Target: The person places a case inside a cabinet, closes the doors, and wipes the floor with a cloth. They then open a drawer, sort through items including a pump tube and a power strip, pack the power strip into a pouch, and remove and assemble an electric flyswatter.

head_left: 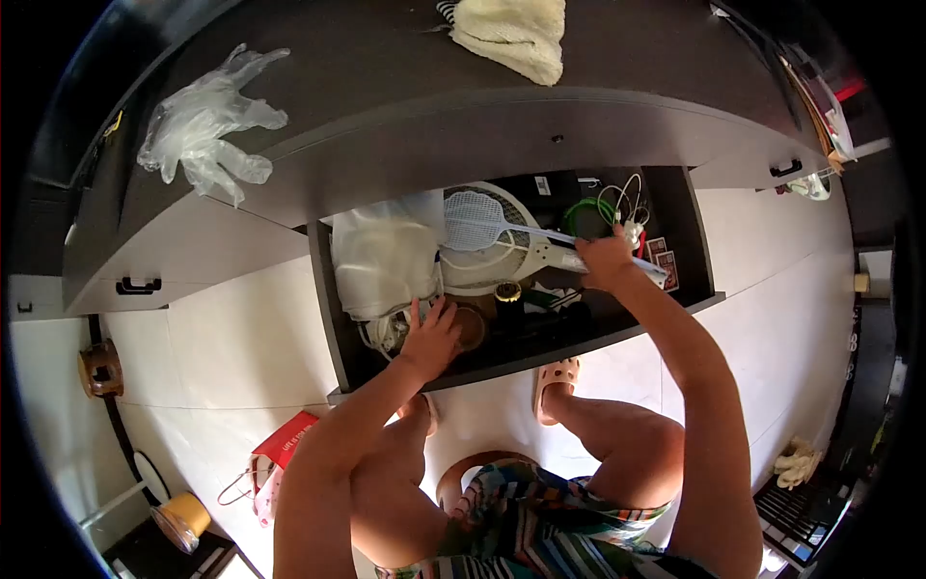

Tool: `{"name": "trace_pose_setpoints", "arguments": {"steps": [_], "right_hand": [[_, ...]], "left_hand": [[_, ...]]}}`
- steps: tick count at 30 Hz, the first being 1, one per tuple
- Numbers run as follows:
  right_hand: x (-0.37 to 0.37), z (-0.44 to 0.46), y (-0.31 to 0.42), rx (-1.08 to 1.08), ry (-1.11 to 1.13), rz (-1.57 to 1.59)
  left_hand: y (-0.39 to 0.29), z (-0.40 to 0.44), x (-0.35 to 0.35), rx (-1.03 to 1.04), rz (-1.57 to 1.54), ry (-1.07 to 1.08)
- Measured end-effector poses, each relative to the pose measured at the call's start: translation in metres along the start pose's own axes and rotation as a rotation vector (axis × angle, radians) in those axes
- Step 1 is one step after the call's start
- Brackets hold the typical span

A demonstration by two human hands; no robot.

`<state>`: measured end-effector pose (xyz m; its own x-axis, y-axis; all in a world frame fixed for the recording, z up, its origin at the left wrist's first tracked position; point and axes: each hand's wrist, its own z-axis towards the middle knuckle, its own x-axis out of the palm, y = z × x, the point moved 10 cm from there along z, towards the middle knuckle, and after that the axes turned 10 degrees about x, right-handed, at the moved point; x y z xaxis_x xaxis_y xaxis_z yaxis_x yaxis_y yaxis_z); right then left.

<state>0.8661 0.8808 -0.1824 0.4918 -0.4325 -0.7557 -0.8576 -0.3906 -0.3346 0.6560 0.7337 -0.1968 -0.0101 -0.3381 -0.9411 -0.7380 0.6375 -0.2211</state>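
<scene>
The dark drawer point(714, 280) is pulled out in front of me. My right hand point(608, 261) is closed around the handle of a light blue fly swatter point(473, 220). Beneath the swatter lies a white electric racket point(552, 256). With its fingers apart, my left hand point(431, 338) is over the drawer's near left part, beside a round brown object point(469, 328); whether it touches it I cannot tell. A translucent plastic bag point(384, 261) fills the left side. White cables point(632, 207) and a green coil point(588, 214) lie near my right hand.
On the dark cabinet top above the drawer are clear plastic gloves point(212, 125) and a cream cloth point(516, 39). A dark cylinder with a gold top point(508, 292) stands in the drawer. A red paper bag point(285, 439) is on the floor at left.
</scene>
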Motion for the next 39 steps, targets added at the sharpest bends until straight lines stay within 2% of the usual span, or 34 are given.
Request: {"name": "trace_pose_setpoints", "arguments": {"steps": [1, 2, 7, 11, 14, 15, 17, 19, 20, 23, 24, 25, 26, 27, 28, 29, 31, 33, 34, 35, 36, 37, 38, 39], "right_hand": [[-0.015, -0.009, -0.004, -0.020, -0.019, -0.008], [-0.017, -0.011, -0.011, 0.011, 0.085, -0.049], [-0.064, -0.037, -0.048, 0.084, -0.120, -0.117], [-0.076, -0.057, -0.063, 0.122, -0.040, 0.065], [-0.074, -0.062, -0.082, 0.081, -0.092, 0.192], [-0.067, -0.061, -0.096, 0.054, -0.115, 0.246], [-0.055, -0.067, -0.116, 0.004, 0.005, 0.509], [-0.043, -0.078, -0.129, -0.009, 0.058, 0.669], [-0.032, -0.086, -0.133, 0.049, 0.125, 0.946], [-0.033, -0.099, -0.126, -0.029, 0.084, 1.044], [-0.028, -0.102, -0.122, -0.027, 0.132, 1.016], [-0.012, -0.097, -0.120, -0.070, 0.160, 1.131], [-0.019, -0.102, -0.113, -0.109, 0.131, 1.103], [-0.026, -0.105, -0.106, -0.146, 0.102, 1.073], [-0.032, -0.104, -0.100, -0.235, -0.009, 0.890], [-0.039, -0.109, -0.094, -0.246, -0.028, 0.773], [-0.038, -0.112, -0.082, -0.384, -0.069, 0.784], [-0.031, -0.101, -0.080, -0.316, 0.057, 0.715], [-0.030, -0.092, -0.091, -0.234, -0.012, 0.806], [-0.032, -0.081, -0.099, -0.156, -0.080, 0.635], [-0.039, -0.077, -0.105, -0.189, -0.330, 0.652], [-0.044, -0.082, -0.112, -0.219, -0.578, 0.661], [-0.042, -0.086, -0.108, -0.129, -0.553, 0.523], [-0.049, -0.097, -0.099, -0.040, -0.526, 0.384]], "left_hand": [[0.000, -0.001, 0.000, -0.004, -0.006, -0.008], [0.001, -0.001, 0.000, -0.009, -0.011, -0.016], [0.008, -0.004, 0.016, -0.040, 0.030, 0.052], [0.003, -0.002, 0.012, 0.015, 0.063, 0.059], [0.008, -0.004, 0.001, -0.006, 0.070, 0.065], [0.013, -0.005, 0.000, -0.047, 0.036, 0.066], [0.022, -0.002, -0.007, -0.130, -0.034, 0.060], [0.039, 0.002, -0.009, -0.337, -0.559, 0.102], [0.039, 0.003, -0.007, -0.436, -0.819, 0.122], [0.023, 0.013, 0.005, -0.665, -2.110, -0.382], [0.021, 0.016, 0.002, -0.642, -2.216, -0.452], [0.016, 0.018, -0.016, -0.613, -2.319, -0.521], [0.010, 0.018, -0.032, -0.581, -2.423, -0.587], [0.010, 0.012, -0.039, -0.617, -2.407, -0.639], [0.011, 0.004, -0.045, -0.649, -2.390, -0.689], [0.010, -0.006, -0.050, -0.683, -2.372, -0.734], [0.004, -0.040, -0.061, -0.780, -2.321, -0.797], [0.001, -0.083, -0.071, -0.873, -2.243, -0.860], [0.000, -0.106, -0.078, -0.900, -2.208, -0.899], [-0.003, -0.130, -0.087, -0.922, -2.197, -0.962], [-0.007, -0.154, -0.096, -0.942, -2.187, -1.027], [-0.010, -0.181, -0.096, -1.047, -2.132, -1.087], [-0.008, -0.206, -0.088, -0.833, -2.165, -0.950], [-0.018, -0.228, -0.107, -0.969, -2.035, -1.092]]}}
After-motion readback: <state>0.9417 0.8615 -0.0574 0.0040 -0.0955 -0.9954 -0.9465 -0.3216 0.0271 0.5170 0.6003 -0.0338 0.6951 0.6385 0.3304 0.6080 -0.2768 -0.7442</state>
